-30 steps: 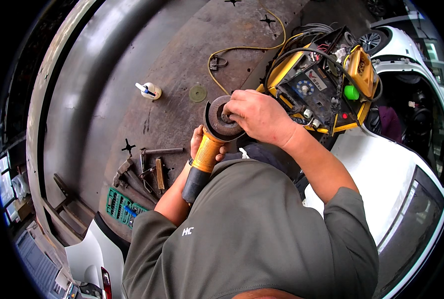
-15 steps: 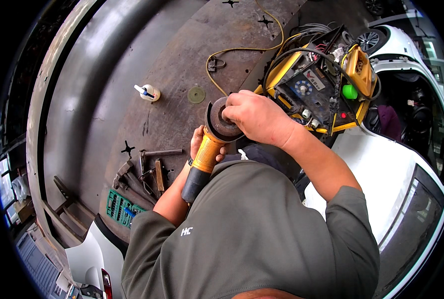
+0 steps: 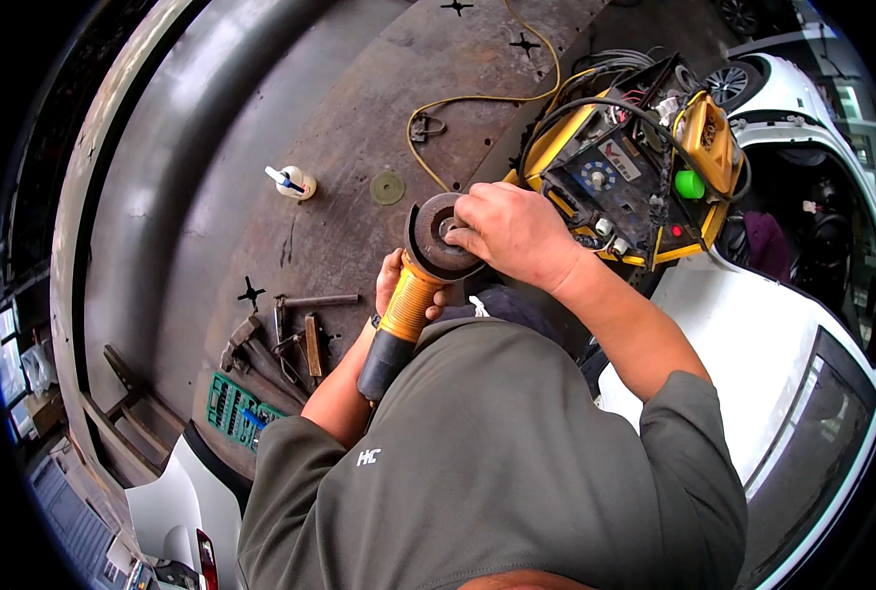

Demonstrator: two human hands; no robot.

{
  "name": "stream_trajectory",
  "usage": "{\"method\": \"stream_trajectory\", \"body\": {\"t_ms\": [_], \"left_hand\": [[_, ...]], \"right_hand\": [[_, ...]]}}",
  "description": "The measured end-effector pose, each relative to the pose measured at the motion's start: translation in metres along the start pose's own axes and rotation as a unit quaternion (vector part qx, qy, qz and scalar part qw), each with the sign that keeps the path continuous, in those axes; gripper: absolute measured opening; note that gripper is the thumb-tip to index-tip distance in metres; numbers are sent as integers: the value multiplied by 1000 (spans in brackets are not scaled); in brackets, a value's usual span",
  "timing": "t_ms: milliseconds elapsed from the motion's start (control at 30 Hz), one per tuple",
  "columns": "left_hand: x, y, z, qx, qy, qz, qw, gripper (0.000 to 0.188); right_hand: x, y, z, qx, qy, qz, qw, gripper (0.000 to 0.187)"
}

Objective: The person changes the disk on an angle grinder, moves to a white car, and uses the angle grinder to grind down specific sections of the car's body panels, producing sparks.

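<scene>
A yellow and black angle grinder (image 3: pixel 408 310) is held in front of my body, its disc end pointing away from me. My left hand (image 3: pixel 391 283) wraps round the yellow body, thumb and fingers showing on either side. On the head sits a dark, worn disc (image 3: pixel 435 241), partly ringed by a metal guard. My right hand (image 3: pixel 516 231) is bent over the disc, its fingertips closed at the disc's centre. What those fingers pinch, if anything, is hidden. Just beyond the grinder, a flat greenish disc (image 3: pixel 387 188) lies on the metal table (image 3: pixel 349 147).
Left of me lie hammers (image 3: pixel 251 344) and a green tool case (image 3: pixel 231 408). A small bottle (image 3: pixel 295 183) stands farther off. A yellow cable (image 3: pixel 477 97) crosses the table. At right are a yellow and black machine (image 3: pixel 605 167) and a white car (image 3: pixel 743 334).
My right hand has shifted slightly at the disc's centre, its fingers turned a little, and more of the disc's middle shows. My left hand keeps its hold on the grinder.
</scene>
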State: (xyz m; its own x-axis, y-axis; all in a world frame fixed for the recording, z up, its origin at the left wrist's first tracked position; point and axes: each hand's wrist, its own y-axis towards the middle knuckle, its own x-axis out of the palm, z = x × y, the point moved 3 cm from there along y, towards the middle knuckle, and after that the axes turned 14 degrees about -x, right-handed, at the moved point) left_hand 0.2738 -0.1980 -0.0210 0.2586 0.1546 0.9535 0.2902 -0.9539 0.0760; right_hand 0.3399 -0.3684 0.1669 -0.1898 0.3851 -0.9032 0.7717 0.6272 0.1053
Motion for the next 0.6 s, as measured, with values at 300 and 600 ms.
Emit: {"method": "stream_trajectory", "body": {"t_ms": [300,600], "left_hand": [[-5,2,3,39,150,118,981,84],[32,27,-1,-17,69,44,997,73]], "right_hand": [[-10,-11,3,-8,-13,30,999,24],[-9,-23,6,79,-26,46,995,27]]}}
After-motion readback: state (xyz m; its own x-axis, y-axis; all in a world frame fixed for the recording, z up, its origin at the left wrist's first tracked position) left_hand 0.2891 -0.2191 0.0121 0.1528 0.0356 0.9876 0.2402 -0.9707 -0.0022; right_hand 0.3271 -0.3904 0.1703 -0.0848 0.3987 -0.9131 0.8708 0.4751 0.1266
